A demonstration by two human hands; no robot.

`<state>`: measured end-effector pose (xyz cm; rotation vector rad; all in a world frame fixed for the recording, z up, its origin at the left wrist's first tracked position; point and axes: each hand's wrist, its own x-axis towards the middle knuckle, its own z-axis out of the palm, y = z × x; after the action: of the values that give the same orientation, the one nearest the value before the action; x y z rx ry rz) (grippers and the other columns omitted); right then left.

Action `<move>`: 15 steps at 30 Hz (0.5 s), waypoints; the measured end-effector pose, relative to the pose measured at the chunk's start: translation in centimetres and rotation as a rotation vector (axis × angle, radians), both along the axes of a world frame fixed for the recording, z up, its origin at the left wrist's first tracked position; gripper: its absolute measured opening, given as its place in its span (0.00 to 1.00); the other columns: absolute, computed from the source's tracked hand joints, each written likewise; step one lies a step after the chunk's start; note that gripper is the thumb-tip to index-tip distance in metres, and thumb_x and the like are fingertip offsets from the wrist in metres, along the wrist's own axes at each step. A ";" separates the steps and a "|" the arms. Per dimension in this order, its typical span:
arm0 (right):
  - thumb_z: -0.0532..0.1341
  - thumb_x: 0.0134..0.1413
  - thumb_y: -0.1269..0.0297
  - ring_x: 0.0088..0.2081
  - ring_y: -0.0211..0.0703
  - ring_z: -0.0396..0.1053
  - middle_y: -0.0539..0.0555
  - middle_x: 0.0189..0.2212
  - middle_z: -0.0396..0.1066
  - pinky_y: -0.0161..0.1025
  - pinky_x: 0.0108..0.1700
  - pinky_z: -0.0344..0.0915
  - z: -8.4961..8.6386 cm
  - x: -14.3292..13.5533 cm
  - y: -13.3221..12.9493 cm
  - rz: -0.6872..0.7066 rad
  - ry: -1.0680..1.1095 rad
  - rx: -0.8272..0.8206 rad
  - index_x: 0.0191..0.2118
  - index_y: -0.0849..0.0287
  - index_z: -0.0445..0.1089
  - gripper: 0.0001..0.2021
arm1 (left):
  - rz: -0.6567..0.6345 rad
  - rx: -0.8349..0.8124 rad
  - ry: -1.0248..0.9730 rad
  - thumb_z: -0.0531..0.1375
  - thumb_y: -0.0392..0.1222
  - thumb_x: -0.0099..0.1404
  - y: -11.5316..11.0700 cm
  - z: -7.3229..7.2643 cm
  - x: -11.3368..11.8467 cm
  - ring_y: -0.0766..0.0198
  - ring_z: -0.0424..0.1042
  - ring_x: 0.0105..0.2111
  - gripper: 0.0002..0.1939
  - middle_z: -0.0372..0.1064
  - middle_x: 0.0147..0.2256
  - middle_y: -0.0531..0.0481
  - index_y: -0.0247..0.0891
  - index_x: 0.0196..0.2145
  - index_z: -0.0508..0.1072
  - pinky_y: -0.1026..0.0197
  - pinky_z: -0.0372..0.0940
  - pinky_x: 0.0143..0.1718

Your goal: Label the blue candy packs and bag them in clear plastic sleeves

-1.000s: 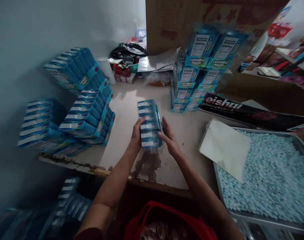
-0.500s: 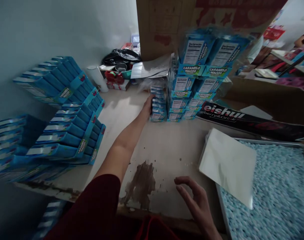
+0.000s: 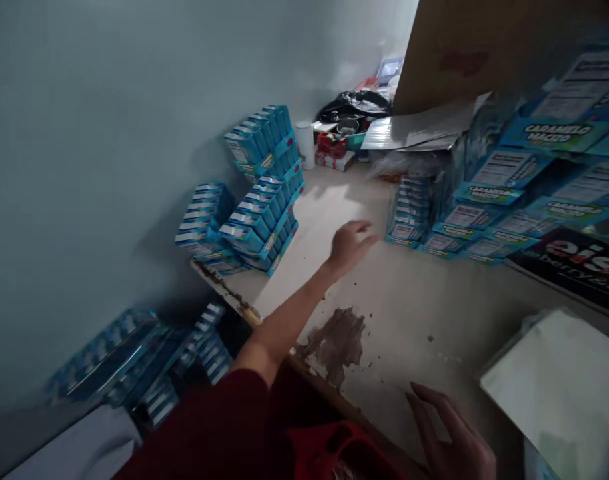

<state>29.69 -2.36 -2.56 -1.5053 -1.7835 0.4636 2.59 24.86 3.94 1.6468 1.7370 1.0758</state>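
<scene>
My left hand [image 3: 351, 245] is over the middle of the table, fingers apart and holding nothing. Just to its right stands a low stack of blue candy boxes [image 3: 409, 210], apart from my fingertips. Beyond that rise taller stacks of blue boxes marked "Caramelo Macizo" [image 3: 494, 193], some in clear wrap. Near the table's front edge my right hand [image 3: 454, 437] hovers with thumb and fingers spread, nothing in it. A pile of white sheets [image 3: 559, 393] lies to the right of that hand.
More blue boxes [image 3: 264, 220] are stacked along the wall at the left end of the table [image 3: 384, 313]. Below that edge sit further packs of blue boxes [image 3: 134, 360]. Behind stand a white cylinder [image 3: 305, 145], a black plastic bag [image 3: 357, 105] and a large cardboard box [image 3: 449, 60].
My left hand has let go of the low box stack and drawn back to the left. The view has swung left, bringing the packs below the table into sight.
</scene>
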 end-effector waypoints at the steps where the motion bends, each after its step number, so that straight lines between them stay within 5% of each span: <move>1: 0.65 0.68 0.43 0.34 0.57 0.87 0.52 0.38 0.87 0.49 0.32 0.84 -0.1 -0.2 -0.2 0.001 -0.026 0.036 0.42 0.43 0.85 0.15 | 0.115 0.053 -0.007 0.72 0.45 0.70 -4.1 -0.7 -2.2 0.52 0.79 0.55 0.17 0.78 0.55 0.36 0.37 0.52 0.77 0.52 0.70 0.60; 3: 0.64 0.71 0.45 0.33 0.55 0.86 0.52 0.36 0.87 0.47 0.33 0.83 0.3 -1.0 -0.6 -0.015 -0.056 0.099 0.41 0.45 0.85 0.15 | 0.591 0.267 0.002 0.72 0.48 0.69 -11.1 -1.5 -6.9 0.47 0.75 0.60 0.25 0.73 0.60 0.35 0.40 0.59 0.73 0.47 0.68 0.65; 5: 0.64 0.72 0.48 0.32 0.52 0.86 0.52 0.35 0.86 0.45 0.35 0.82 1.0 -2.1 -1.0 -0.027 -0.056 0.140 0.40 0.47 0.84 0.14 | 0.841 0.317 0.099 0.72 0.49 0.68 -15.3 -1.6 -11.0 0.43 0.67 0.68 0.37 0.65 0.67 0.29 0.37 0.68 0.64 0.45 0.63 0.71; 7: 0.64 0.72 0.51 0.33 0.51 0.86 0.52 0.35 0.86 0.44 0.36 0.82 1.8 -3.2 -1.2 -0.002 -0.042 0.175 0.40 0.48 0.84 0.12 | 0.846 0.273 0.194 0.75 0.48 0.63 -16.0 -1.1 -13.9 0.40 0.59 0.74 0.54 0.56 0.73 0.25 0.34 0.76 0.51 0.44 0.55 0.77; 9: 0.65 0.72 0.53 0.33 0.50 0.86 0.51 0.35 0.86 0.44 0.37 0.81 2.3 -4.0 -1.5 0.048 -0.030 0.204 0.40 0.48 0.84 0.11 | 0.810 0.218 0.236 0.78 0.47 0.60 -14.4 -0.6 -15.4 0.37 0.55 0.77 0.63 0.52 0.75 0.21 0.30 0.78 0.44 0.44 0.50 0.79; 13: 0.66 0.70 0.54 0.35 0.52 0.86 0.52 0.36 0.87 0.46 0.39 0.81 2.3 -3.6 -3.1 0.036 -0.017 0.181 0.41 0.48 0.84 0.09 | 0.855 0.183 0.235 0.79 0.49 0.58 -10.9 -0.4 -16.2 0.34 0.51 0.78 0.66 0.50 0.75 0.16 0.24 0.77 0.43 0.43 0.46 0.81; 15: 0.68 0.69 0.52 0.35 0.52 0.86 0.53 0.38 0.87 0.46 0.39 0.80 2.6 -2.4 -4.4 -0.092 0.002 0.139 0.45 0.49 0.84 0.10 | 0.746 0.173 0.240 0.77 0.52 0.61 -10.9 -0.5 -16.1 0.32 0.44 0.80 0.69 0.42 0.77 0.15 0.23 0.78 0.34 0.40 0.41 0.82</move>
<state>27.31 -6.76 0.02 -1.4822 -1.7003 0.2891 -13.51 13.95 3.49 1.2653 2.5881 1.4151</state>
